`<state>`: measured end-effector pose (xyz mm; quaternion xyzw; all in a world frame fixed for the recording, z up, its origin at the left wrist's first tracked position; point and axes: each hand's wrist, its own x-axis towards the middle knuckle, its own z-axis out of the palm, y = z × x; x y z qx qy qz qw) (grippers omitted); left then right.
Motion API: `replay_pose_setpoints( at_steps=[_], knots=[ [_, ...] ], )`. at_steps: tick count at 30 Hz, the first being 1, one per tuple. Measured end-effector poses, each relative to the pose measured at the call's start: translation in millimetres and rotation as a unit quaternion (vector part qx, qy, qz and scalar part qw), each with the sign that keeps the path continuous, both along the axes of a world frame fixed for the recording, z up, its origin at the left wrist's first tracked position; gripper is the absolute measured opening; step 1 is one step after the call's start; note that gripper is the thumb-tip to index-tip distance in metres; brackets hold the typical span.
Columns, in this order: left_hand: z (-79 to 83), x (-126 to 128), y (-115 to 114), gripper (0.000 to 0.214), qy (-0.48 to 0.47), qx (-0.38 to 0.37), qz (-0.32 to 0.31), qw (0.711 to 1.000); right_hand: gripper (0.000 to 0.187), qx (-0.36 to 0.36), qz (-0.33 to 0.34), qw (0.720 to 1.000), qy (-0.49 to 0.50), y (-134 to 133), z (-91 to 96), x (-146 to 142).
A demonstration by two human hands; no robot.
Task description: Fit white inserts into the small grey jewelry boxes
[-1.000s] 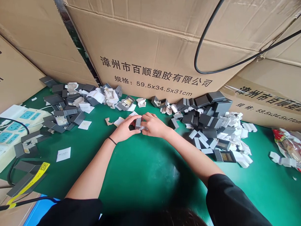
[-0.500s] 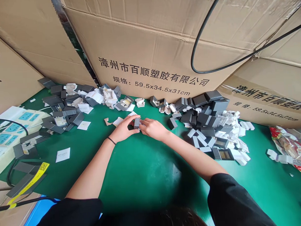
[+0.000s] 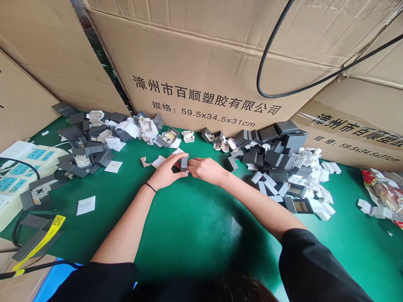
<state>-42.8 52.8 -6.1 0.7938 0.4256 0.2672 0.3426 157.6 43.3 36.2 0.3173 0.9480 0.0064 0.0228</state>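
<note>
Over the green table (image 3: pixel 191 230) my left hand (image 3: pixel 165 172) and my right hand (image 3: pixel 205 170) meet at the middle, both pinching one small grey box (image 3: pixel 184 163) between their fingertips. The box stands on end just above the table. A black band circles my left wrist. To the right lies a heap of small grey boxes and white inserts (image 3: pixel 281 161). Another heap of grey boxes and white paper (image 3: pixel 89 141) lies to the left.
Large cardboard cartons (image 3: pixel 199 80) wall off the back of the table, with a black cable (image 3: pixel 284 55) looping in front of them. A white power strip (image 3: pixel 10 175) sits at the left edge. A red and white plastic bag (image 3: pixel 388 197) lies far right.
Both hands have stayed together on the small grey box, shifting slightly away from me and turning it a little. The rest has not moved.
</note>
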Motion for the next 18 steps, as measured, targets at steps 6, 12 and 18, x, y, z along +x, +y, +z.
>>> replay_pose_setpoints(
  at_steps=[6,12,18],
  knots=[
    [0.4,0.4,-0.5,0.058,-0.003,-0.001,-0.004,1.0,0.023,-0.002,0.016,1.0,-0.011,5.9,2.3,-0.2],
    [-0.2,1.5,0.2,0.059,-0.017,0.0,-0.002,1.0,0.03,0.059,0.032,0.998,0.006,-2.7,-14.8,-1.8],
    [-1.1,3.2,-0.9,0.059,-0.023,-0.002,0.01,1.0,0.031,0.121,-0.016,0.988,0.091,-21.0,-36.6,-1.7]
  ],
)
